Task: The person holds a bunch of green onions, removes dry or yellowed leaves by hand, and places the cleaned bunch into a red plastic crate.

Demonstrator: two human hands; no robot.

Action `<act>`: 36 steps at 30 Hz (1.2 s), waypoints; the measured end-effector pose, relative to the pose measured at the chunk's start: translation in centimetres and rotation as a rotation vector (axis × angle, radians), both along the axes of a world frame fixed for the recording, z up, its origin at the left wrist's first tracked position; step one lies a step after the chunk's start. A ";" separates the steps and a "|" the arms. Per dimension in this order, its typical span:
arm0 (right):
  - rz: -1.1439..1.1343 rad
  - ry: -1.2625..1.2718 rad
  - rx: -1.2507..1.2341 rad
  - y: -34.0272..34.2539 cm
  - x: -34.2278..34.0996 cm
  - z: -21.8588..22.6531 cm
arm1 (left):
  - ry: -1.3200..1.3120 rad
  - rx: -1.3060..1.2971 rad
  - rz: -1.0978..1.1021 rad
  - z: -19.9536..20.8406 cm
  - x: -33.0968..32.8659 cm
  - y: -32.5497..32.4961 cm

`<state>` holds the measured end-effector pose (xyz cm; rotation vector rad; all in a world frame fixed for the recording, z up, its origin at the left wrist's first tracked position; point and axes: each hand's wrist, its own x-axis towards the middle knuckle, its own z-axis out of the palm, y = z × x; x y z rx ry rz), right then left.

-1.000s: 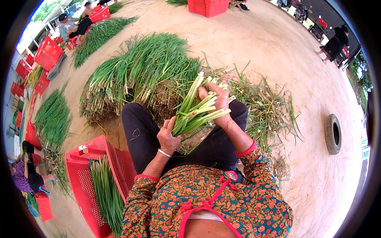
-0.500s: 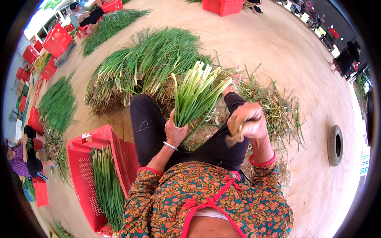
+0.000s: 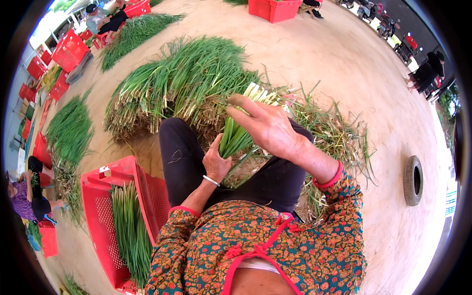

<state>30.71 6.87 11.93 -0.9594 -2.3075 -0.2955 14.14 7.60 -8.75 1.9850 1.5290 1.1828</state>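
My left hand (image 3: 216, 160), a pale bangle at its wrist, is closed around the green part of a bunch of scallions (image 3: 236, 138) between my knees. The bunch's whitish stalk ends (image 3: 258, 92) point away from me. Over the bunch is my right hand (image 3: 265, 123), back upward, fingers stretched out and slightly apart. It covers much of the stalks; whether its fingertips touch them I cannot tell. Beyond my knees lies a large heap of untrimmed scallions (image 3: 191, 73), brown roots toward me. By my left side, a red crate (image 3: 105, 231) holds cleaned scallions (image 3: 130, 231).
Loose leaves and peelings (image 3: 339, 142) litter the ground on the right, with a tyre (image 3: 413, 180) farther out. More scallion piles (image 3: 71, 128) and red crates (image 3: 70, 50) are at the left. Other people (image 3: 29, 199) sit at the left and far back.
My right hand has moved left and forward from above my right knee to over the bunch, and its curled fingers have straightened. My left hand keeps its hold in nearly the same place.
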 end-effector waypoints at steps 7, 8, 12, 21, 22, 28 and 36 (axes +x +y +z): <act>-0.137 -0.372 -0.187 3.6 1.0 -1.3 | 0.004 0.006 -0.016 0.5 0.0 -0.2; -0.116 -0.300 -0.186 3.9 1.2 -1.7 | 0.010 -0.023 -0.014 0.6 0.0 -0.2; -0.084 -0.083 -0.112 4.6 1.4 -3.7 | 0.013 -0.045 -0.014 0.2 0.2 0.0; -0.386 0.424 0.213 7.2 6.2 -1.6 | 0.002 -0.032 0.009 -0.1 -0.1 0.3; -0.421 0.530 0.124 6.4 6.8 -0.5 | 0.001 -0.036 0.015 0.0 -0.1 0.4; -0.503 0.234 0.066 2.2 8.5 -1.5 | 0.009 0.000 0.029 0.0 0.2 0.5; -0.339 -0.240 0.248 2.6 1.2 -0.1 | 0.148 0.028 -0.023 0.1 0.8 0.1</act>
